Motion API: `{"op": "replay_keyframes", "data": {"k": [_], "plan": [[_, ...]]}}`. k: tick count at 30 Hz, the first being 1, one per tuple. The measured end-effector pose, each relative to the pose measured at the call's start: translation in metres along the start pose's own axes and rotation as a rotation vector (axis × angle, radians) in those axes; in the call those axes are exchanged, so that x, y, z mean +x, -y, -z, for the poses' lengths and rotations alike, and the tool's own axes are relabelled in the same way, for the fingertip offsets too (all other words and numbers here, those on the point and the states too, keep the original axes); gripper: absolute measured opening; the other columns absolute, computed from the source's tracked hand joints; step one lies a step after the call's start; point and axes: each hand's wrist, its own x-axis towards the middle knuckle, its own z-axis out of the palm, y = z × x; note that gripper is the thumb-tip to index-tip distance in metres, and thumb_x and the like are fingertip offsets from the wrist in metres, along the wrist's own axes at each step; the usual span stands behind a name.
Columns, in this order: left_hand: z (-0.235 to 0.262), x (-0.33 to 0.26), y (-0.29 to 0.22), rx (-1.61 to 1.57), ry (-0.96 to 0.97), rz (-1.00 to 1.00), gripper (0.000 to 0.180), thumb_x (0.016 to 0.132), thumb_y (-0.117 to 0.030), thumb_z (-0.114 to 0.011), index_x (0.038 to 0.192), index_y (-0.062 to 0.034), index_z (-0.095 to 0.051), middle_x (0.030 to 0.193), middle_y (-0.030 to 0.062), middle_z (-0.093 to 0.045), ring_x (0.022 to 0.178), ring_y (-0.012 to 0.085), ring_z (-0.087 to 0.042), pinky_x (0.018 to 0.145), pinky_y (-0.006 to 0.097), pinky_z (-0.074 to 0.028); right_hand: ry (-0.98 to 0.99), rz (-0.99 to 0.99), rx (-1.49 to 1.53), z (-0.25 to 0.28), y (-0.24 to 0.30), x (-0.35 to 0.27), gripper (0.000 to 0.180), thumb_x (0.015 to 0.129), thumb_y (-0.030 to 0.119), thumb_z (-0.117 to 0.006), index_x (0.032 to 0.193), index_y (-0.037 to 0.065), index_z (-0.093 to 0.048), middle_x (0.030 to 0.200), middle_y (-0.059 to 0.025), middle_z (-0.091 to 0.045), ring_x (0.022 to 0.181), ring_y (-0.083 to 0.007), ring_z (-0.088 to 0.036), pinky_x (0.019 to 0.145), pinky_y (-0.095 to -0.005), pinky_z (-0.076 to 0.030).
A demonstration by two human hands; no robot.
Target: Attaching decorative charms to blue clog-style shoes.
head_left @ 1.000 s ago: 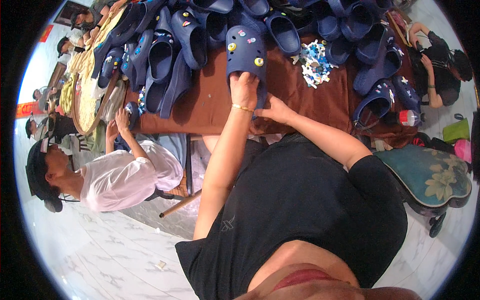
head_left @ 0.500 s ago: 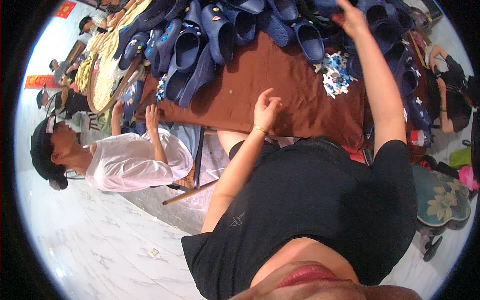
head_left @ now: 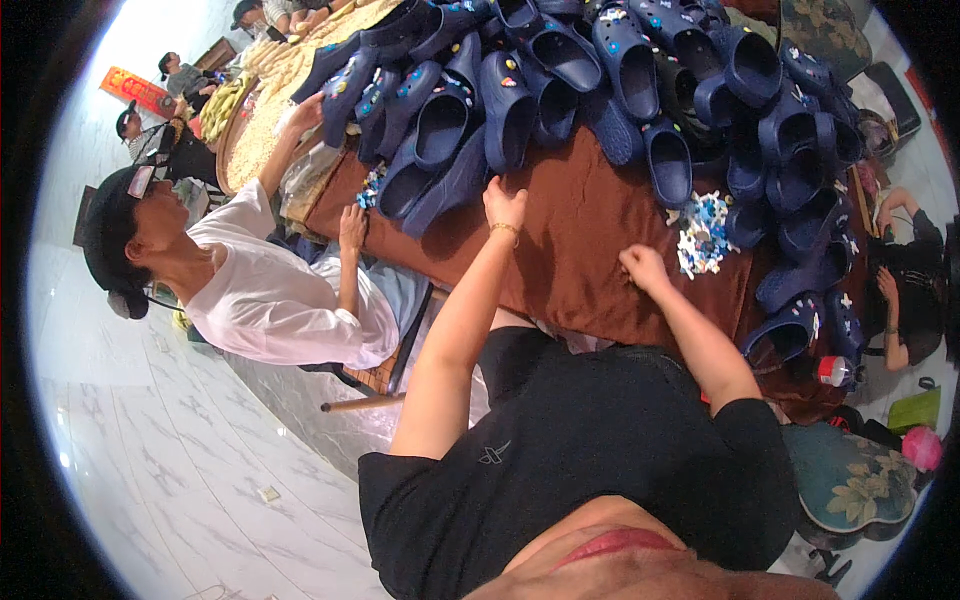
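Observation:
On the brown cloth (head_left: 565, 215), my left hand (head_left: 506, 207) reaches to the heel end of a navy clog (head_left: 508, 112) decorated with small charms. Its thumb and forefinger are apart at the heel; whether they touch it is hard to tell. My right hand (head_left: 645, 268) hovers over the cloth, fingers curled together; anything inside them is hidden or too small to name. Right beside that hand lies a pile of small blue and white charms (head_left: 704, 235). An undecorated-looking navy clog (head_left: 668, 160) rests just beyond the pile.
Many navy clogs (head_left: 795, 160) heap along the far and right sides. At left a person in a white shirt (head_left: 290, 300) sits by the table, one hand on a clog. A round tray of pale pieces (head_left: 262, 140) stands beyond. A padded stool (head_left: 850, 480) is at right.
My right hand has come back from the far clogs to near the charm pile. My left hand has moved left to a clog's heel. The neighbour's arm has stretched forward; the view has shifted.

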Motion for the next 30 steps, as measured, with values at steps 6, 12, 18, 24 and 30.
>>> {"op": "replay_keyframes", "data": {"k": [6,12,18,24,30], "plan": [[-0.012,0.048,-0.015,0.123,-0.010,0.091,0.066,0.068,-0.026,-0.065,0.121,0.0002,-0.036,0.114,0.0239,-0.045,0.105,0.0371,-0.047,0.090,0.040,-0.039,-0.093,-0.137,0.019,0.005,0.021,-0.010,0.022,0.082,0.021,-0.053,0.081,0.000,-0.059,0.063,-0.0079,-0.060,0.047,-0.0143,-0.055,0.045,-0.0283,-0.044],[-0.015,0.063,-0.010,0.190,-0.018,0.131,0.061,0.070,-0.025,-0.060,0.120,0.0009,-0.036,0.113,0.0265,-0.045,0.102,0.0393,-0.048,0.088,0.041,-0.039,-0.065,-0.281,0.187,0.007,0.020,-0.011,0.019,0.082,0.019,-0.052,0.079,0.000,-0.058,0.060,-0.0052,-0.058,0.043,-0.0102,-0.051,0.039,-0.0250,-0.041],[0.007,0.021,0.029,-0.157,0.066,0.265,0.044,0.072,-0.023,-0.049,0.105,0.0050,-0.048,0.081,0.0233,-0.059,0.070,0.0342,-0.060,0.066,0.037,-0.050,-0.058,-0.297,0.245,0.005,0.021,-0.007,0.018,0.082,0.018,-0.053,0.079,0.001,-0.057,0.059,-0.0036,-0.056,0.042,-0.0084,-0.049,0.036,-0.0227,-0.039],[0.039,-0.086,0.077,-0.012,0.591,0.138,0.031,0.072,-0.022,-0.048,0.085,0.0048,-0.056,0.074,0.0186,-0.061,0.060,0.0222,-0.062,0.055,0.032,-0.050,-0.010,-0.275,0.292,0.008,0.007,-0.005,0.018,0.082,0.019,-0.053,0.082,0.001,-0.057,0.062,-0.0055,-0.057,0.045,-0.0106,-0.052,0.039,-0.0244,-0.041],[0.048,-0.135,0.062,0.429,0.255,-0.359,0.029,0.073,-0.016,-0.058,0.097,0.0012,-0.058,0.085,0.0170,-0.059,0.081,0.0281,-0.058,0.074,0.035,-0.046,0.011,-0.331,0.350,0.005,0.011,-0.001,0.019,0.080,0.020,-0.055,0.084,0.002,-0.059,0.066,-0.0086,-0.061,0.054,-0.0154,-0.058,0.047,-0.0285,-0.045]]}}
